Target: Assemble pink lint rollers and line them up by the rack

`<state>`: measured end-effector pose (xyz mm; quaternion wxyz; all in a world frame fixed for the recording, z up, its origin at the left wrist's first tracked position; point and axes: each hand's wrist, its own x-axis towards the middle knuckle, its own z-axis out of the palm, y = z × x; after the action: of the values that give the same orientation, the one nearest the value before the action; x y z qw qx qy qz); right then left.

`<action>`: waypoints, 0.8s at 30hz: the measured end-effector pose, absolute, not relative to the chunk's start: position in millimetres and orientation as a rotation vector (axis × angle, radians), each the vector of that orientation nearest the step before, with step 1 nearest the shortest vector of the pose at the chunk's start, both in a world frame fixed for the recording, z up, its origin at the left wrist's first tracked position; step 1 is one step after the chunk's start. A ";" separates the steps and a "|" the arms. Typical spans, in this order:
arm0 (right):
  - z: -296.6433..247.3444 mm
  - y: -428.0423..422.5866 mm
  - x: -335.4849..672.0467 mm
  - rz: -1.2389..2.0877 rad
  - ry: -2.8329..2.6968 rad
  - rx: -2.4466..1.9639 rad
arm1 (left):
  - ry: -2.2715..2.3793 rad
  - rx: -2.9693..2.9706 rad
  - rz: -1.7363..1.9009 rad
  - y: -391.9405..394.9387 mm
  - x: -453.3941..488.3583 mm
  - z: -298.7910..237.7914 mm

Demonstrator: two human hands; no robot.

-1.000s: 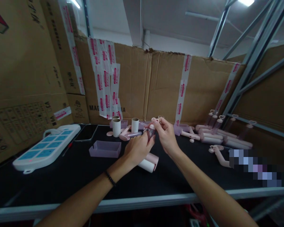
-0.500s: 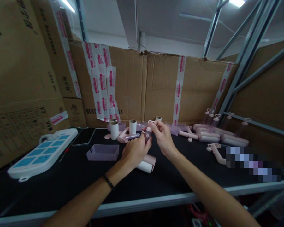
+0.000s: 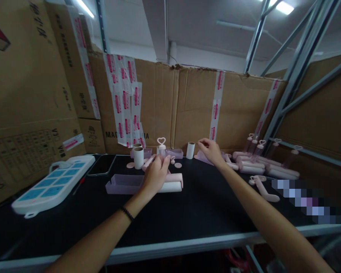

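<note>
My left hand (image 3: 157, 171) is closed around a clear lilac tube (image 3: 162, 151) topped with a pink heart-shaped loop, held upright. Beneath that hand lies a pink and white roller (image 3: 172, 182), its left part covered by my fingers. A small pink knob (image 3: 172, 159) shows beside my thumb. My right hand (image 3: 211, 151) reaches over the back of the shelf with bent fingers and nothing visible in them. A white paper roll (image 3: 190, 150) stands just left of its fingertips, apart from them. Below the hand is a lilac plastic piece (image 3: 204, 157).
Left of my left hand sits a lilac tray (image 3: 123, 184). Farther left are a phone (image 3: 102, 165) and a white power strip (image 3: 53, 182). White rolls (image 3: 138, 157) stand at the back. Pink rollers (image 3: 251, 165) and a pink handle (image 3: 263, 189) lie at right. Cardboard (image 3: 199, 106) walls the back.
My hands have moved apart: the left went left with the tube, and the right let go of its heart loop and went right. The roller underneath now lies more level.
</note>
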<state>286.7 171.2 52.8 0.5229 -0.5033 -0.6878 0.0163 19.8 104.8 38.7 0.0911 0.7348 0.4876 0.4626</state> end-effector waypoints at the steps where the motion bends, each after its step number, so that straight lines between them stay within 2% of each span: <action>1: 48.9 180.5 291.7 -0.046 -1.729 -1.286 | 1.441 2.175 1.375 104.6 19.9 38.5; 8: 33.5 225.5 291.2 -0.199 -1.850 -1.546 | 1.383 2.227 1.266 95.1 20.8 33.9; 12: 41.8 240.3 347.8 -0.262 -1.689 -1.819 | 1.455 2.263 1.210 96.8 16.1 30.8; 16: 36.8 242.0 416.0 -0.226 -1.766 -2.010 | 1.436 2.287 1.199 99.2 17.7 29.4; 24: 16.6 240.7 457.7 -0.247 -1.946 -2.071 | 1.395 2.262 1.183 99.7 19.6 26.6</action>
<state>457.7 240.7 16.6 0.1440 -0.7184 -0.6752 -0.0858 19.6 99.7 26.6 0.1161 0.7723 0.4764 0.4040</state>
